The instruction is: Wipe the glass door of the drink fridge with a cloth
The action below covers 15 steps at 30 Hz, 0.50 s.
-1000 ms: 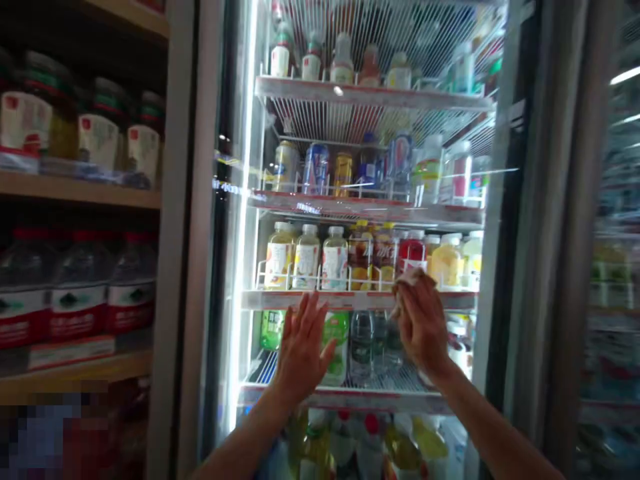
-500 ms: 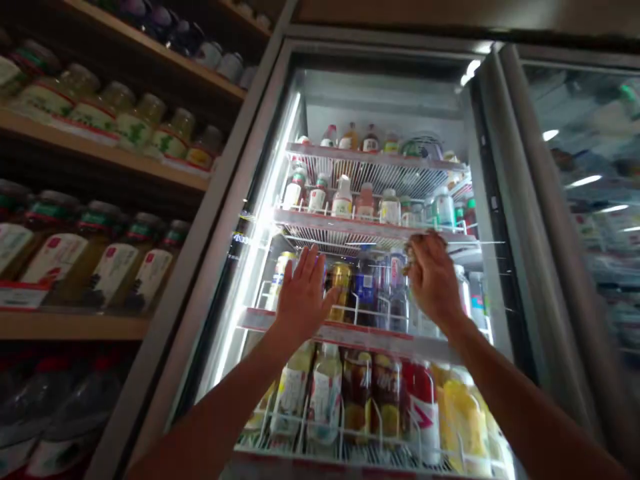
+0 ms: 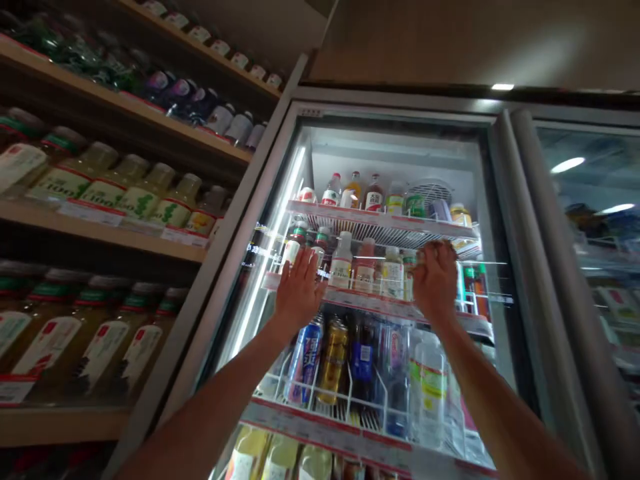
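My left hand (image 3: pixel 299 290) lies flat against the glass door of a drinks cooler (image 3: pixel 395 115), its fingers spread and holding nothing. My right hand (image 3: pixel 435 280) is curled at the same height, over a crumpled pale cloth (image 3: pixel 429 252) pressed to the glass. Most of the cloth is hidden by my fingers. Behind the glass, wire-fronted shelves hold plastic bottles (image 3: pixel 343 263) and drink cans (image 3: pixel 333 360), and both hands are level with the bottle row.
Wooden shelves (image 3: pixel 100 230) stacked with bottled drinks stand to the left of the cooler. A grey metal door frame (image 3: pixel 545 267) separates this door from a second glass cooler door (image 3: pixel 585 213) on the right. A ceiling light (image 3: pixel 503 87) shines above.
Both hands have slid up the glass, and the view has tilted upward, now showing the cooler's top and higher shelves. The cloth stays in my right hand, less visible than before.
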Available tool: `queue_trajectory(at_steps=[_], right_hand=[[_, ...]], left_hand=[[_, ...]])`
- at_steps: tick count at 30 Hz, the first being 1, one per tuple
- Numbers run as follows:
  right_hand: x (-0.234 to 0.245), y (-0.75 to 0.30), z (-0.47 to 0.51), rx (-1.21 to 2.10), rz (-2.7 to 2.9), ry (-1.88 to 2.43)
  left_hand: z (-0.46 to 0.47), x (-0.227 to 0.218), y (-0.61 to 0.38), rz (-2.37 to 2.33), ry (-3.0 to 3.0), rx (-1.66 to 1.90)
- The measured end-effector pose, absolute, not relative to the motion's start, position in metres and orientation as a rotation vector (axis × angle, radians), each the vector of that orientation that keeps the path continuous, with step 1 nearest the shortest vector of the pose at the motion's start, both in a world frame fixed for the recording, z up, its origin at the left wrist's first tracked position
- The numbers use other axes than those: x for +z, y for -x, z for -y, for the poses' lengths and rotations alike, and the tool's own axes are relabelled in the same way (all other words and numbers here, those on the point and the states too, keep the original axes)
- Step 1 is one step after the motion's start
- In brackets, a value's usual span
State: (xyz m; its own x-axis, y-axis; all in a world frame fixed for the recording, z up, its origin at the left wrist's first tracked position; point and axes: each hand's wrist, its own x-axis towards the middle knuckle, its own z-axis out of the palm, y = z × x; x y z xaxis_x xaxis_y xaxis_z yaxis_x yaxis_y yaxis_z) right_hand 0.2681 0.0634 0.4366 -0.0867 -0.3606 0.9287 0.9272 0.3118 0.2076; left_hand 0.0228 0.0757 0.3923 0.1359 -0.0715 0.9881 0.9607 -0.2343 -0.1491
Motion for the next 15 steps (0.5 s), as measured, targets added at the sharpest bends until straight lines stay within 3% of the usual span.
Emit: queue_trajectory(at_steps=[5,11,15], right_hand=[[0.449,-0.217,-0.070,-1.370,1.553,0.530],[0.463,-0.249,-0.069,-1.213,1.155,0.692],[0.447,-0.233,-0.067,-1.341,1.446,0.651]], left_hand=[[-0.080,0.403,-0.015,0.875,1.378,-1.299],[-0.084,0.394,-0.008,0.837,1.374,-1.300],[-0.080,0.393,-0.010,0.802,1.431,-1.329]])
